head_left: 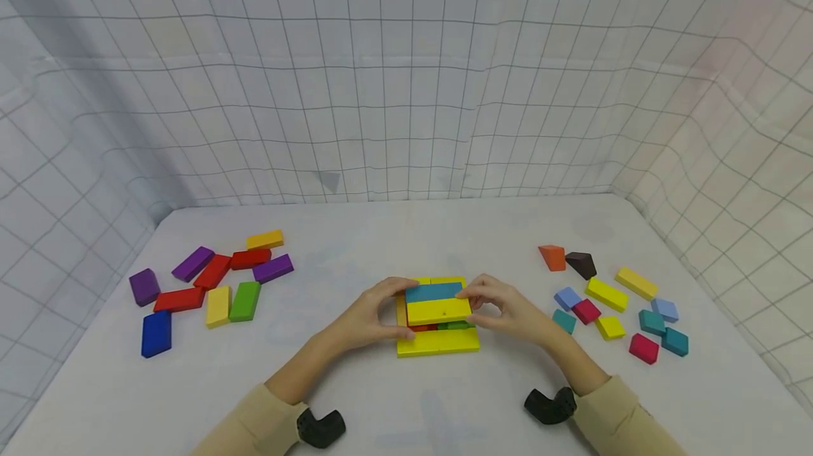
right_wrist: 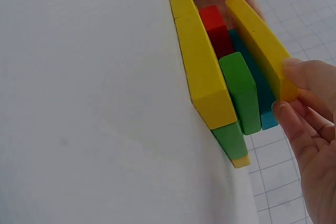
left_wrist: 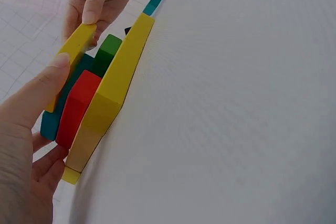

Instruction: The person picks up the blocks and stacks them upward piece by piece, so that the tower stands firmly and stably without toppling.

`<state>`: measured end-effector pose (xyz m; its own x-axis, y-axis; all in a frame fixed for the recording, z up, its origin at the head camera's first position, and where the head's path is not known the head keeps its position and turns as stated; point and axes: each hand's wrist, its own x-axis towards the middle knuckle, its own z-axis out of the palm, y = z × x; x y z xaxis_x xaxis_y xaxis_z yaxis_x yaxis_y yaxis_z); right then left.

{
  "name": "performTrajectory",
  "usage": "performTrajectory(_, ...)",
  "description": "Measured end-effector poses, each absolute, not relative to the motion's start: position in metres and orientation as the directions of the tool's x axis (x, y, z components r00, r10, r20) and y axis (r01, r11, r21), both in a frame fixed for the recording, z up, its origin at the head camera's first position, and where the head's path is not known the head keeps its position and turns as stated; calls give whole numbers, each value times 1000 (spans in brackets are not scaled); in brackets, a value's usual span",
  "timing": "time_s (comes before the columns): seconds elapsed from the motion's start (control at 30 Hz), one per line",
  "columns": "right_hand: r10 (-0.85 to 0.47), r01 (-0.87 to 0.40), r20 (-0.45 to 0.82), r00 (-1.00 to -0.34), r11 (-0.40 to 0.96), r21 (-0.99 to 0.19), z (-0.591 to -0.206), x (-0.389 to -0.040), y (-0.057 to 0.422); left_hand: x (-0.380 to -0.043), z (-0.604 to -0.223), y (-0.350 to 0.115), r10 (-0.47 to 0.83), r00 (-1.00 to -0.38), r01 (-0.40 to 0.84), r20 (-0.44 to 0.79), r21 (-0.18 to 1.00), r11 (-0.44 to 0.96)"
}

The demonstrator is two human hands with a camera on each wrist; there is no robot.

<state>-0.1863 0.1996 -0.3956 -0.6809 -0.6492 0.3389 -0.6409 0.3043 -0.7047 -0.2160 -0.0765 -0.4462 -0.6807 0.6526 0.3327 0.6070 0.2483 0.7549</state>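
A low stack of wooden blocks stands in front of me, with long yellow blocks [head_left: 438,343] at its bottom. Above them lie a red block [left_wrist: 79,100], a green block [right_wrist: 240,90] and a teal block [head_left: 435,292]. My right hand [head_left: 504,308] pinches the right end of a yellow block [head_left: 438,311], which leans over the teal one at the top. Around the stack's left end my left hand [head_left: 365,315] is spread wide, its thumb near the yellow block's left end and its fingers at the far side. The palm side of the right hand is hidden in the head view.
To the left lie several loose blocks, among them a blue block [head_left: 156,334], a green block [head_left: 245,301] and a purple block [head_left: 273,268]. Smaller blocks are scattered on the right, including an orange block [head_left: 552,258] and a crimson block [head_left: 644,348]. Grid-patterned cloth [head_left: 406,89] surrounds the table.
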Motion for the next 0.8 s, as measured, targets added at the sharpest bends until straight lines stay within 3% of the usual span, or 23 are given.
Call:
performTrajectory(0.53, -636, -733, 460, -620, 258, -630, -416, -193, 203, -214, -447, -76, 668, -673, 631, 317, 718, 295)
performTrajectory(0.8, -602, -642, 339, -723, 404, -652, -431, -202, 210, -214, -446, -76, 670, -677, 625, 306, 719, 303)
